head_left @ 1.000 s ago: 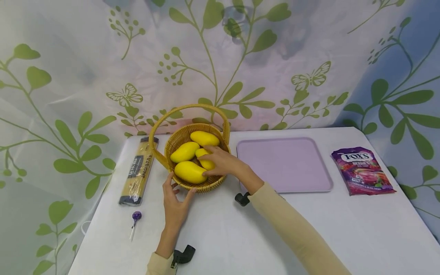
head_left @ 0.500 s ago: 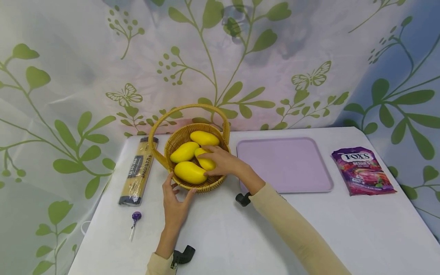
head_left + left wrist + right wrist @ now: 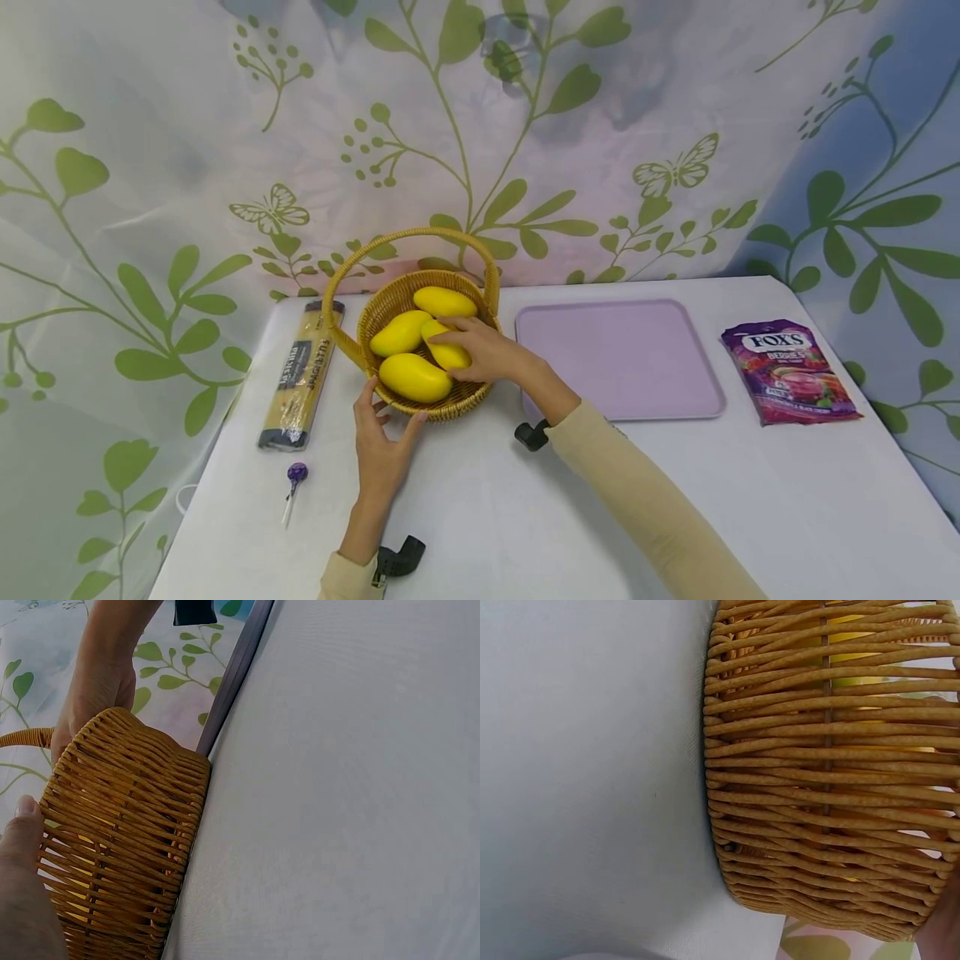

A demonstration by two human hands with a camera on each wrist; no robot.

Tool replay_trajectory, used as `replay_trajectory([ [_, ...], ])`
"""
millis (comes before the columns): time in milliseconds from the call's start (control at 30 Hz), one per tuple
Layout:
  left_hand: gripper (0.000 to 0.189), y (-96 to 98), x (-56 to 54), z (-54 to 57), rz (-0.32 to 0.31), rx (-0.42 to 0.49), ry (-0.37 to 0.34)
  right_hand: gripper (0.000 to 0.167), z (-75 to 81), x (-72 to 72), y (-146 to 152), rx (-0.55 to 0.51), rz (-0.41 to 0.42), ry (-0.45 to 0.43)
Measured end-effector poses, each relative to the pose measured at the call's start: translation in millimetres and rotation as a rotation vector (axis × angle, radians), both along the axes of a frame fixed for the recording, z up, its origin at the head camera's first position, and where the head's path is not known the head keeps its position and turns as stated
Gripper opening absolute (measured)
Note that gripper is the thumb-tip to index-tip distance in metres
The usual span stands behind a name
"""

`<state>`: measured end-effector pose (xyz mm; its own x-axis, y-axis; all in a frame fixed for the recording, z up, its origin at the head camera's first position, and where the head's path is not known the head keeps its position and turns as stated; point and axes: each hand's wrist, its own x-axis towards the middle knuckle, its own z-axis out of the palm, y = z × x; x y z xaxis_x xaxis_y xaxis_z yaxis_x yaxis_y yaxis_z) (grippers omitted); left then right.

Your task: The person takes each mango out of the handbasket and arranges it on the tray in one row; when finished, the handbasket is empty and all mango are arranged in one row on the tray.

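Note:
A woven wicker basket (image 3: 465, 400) with a tall arched handle stands left of centre on the white table, with several yellow mangoes inside. My right hand (image 3: 491, 354) reaches in from the right and holds one mango (image 3: 442, 346) between thumb and fingers. Beside it lie other mangoes, the nearest a large mango (image 3: 414, 377) at the front. My left hand (image 3: 382, 450) touches the basket's near left side, thumb and fingers spread. In the left wrist view, its thumb (image 3: 22, 832) lies against the woven wall. The right wrist view shows mostly basket wall, hiding the grip.
A pack of spaghetti (image 3: 300, 375) lies left of the basket, and a purple lollipop (image 3: 297, 473) in front of that pack. Right of the basket is a lilac tray (image 3: 622, 358), then a purple candy bag (image 3: 791, 372). A leaf-patterned curtain (image 3: 465, 125) hangs behind the table.
The mango in my right hand has shifted slightly left and tilted within the basket. My left hand and the basket look almost unmoved.

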<state>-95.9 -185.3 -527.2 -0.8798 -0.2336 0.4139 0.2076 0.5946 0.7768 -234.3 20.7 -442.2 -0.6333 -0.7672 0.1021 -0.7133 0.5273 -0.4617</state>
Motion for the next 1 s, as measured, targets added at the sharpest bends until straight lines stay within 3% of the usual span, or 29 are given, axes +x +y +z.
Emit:
replay_trajectory([
  [267,0.091,-1.5,1.1,-0.8,0.005,0.013,-0.017,0.056,5.3,6.4,4,-0.055,-0.015,0.074],
  [533,0.091,-1.1,2.3,-0.3,0.009,0.005,-0.011,0.056,30.7,23.0,18,-0.165,-0.057,0.120],
  [800,0.091,-1.4,1.8,-1.6,0.003,0.012,-0.006,0.056,61.0,48.9,44,-0.306,-0.075,0.261],
  [1000,0.090,-0.4,1.0,0.0,-0.008,0.027,-0.007,0.060,69.7,60.2,72,-0.394,-0.109,0.337],
])
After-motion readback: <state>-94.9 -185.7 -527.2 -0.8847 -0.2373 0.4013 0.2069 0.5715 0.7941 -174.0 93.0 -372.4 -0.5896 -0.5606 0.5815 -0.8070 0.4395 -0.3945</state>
